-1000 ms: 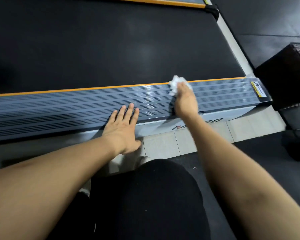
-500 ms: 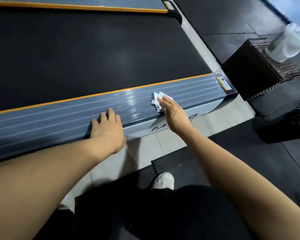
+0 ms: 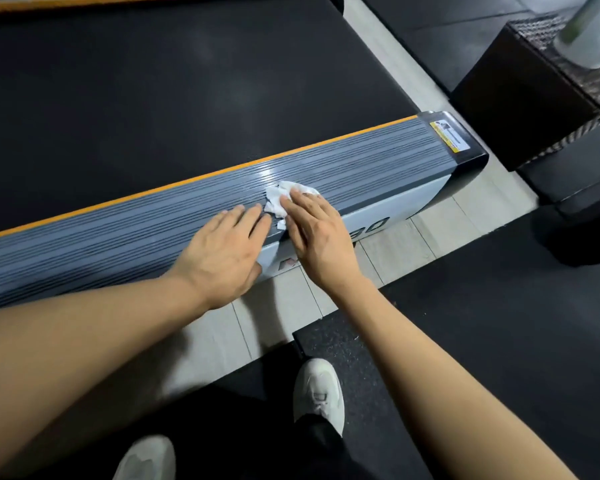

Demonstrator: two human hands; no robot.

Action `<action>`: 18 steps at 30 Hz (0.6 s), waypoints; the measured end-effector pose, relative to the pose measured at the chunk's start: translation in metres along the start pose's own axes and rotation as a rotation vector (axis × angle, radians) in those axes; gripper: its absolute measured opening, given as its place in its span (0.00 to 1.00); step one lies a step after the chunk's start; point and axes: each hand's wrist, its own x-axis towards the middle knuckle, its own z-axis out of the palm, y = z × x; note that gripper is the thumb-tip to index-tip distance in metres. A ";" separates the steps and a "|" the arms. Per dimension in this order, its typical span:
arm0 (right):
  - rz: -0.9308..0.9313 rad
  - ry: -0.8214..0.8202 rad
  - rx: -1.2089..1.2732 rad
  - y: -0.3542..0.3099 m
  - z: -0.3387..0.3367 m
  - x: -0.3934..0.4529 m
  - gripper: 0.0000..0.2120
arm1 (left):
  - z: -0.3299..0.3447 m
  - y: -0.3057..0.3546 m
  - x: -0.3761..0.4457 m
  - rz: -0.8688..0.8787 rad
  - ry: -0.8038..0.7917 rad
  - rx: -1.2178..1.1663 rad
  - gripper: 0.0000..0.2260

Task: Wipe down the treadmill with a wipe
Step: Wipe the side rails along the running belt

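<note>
The treadmill has a wide black belt point(image 3: 174, 98) and a grey ribbed side rail point(image 3: 371, 161) with an orange strip along its inner edge. A crumpled white wipe point(image 3: 279, 199) lies on the rail near its right end. My right hand point(image 3: 317, 233) presses flat on the wipe with straight fingers. My left hand point(image 3: 222, 258) lies flat on the rail just left of it, its fingertips almost touching the wipe.
A dark woven box point(image 3: 534, 98) stands right of the treadmill's end with a pale container point(image 3: 593, 32) on top. Light floor tiles point(image 3: 430, 237) and black rubber mats point(image 3: 499, 341) run beside the rail. My white shoes point(image 3: 319, 393) stand below my arms.
The view has pulled back and up as I rise. My left hand slid right along the rail to meet the right hand. The right hand still presses the wipe on the rail.
</note>
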 end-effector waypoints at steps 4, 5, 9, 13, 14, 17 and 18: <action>-0.052 -0.008 0.014 0.022 -0.017 -0.003 0.16 | 0.014 0.011 0.009 -0.036 0.017 -0.145 0.33; 0.003 -0.022 -0.014 0.035 -0.026 -0.002 0.17 | 0.016 0.013 0.007 -0.047 0.007 -0.166 0.34; 0.324 -0.060 -0.144 0.095 -0.065 0.010 0.20 | 0.018 0.009 -0.002 -0.059 -0.035 -0.194 0.37; 0.359 -0.025 -0.199 0.094 -0.065 0.022 0.25 | 0.015 0.017 -0.001 -0.095 -0.076 -0.204 0.38; 0.304 -0.018 -0.191 0.077 -0.058 0.024 0.25 | 0.013 0.019 0.000 -0.115 -0.096 -0.209 0.39; 0.085 -0.020 -0.044 0.019 -0.035 0.009 0.22 | 0.007 0.025 0.004 -0.164 -0.163 -0.202 0.42; 0.020 -0.017 -0.018 0.005 -0.025 0.002 0.21 | 0.005 0.027 0.006 -0.170 -0.179 -0.179 0.43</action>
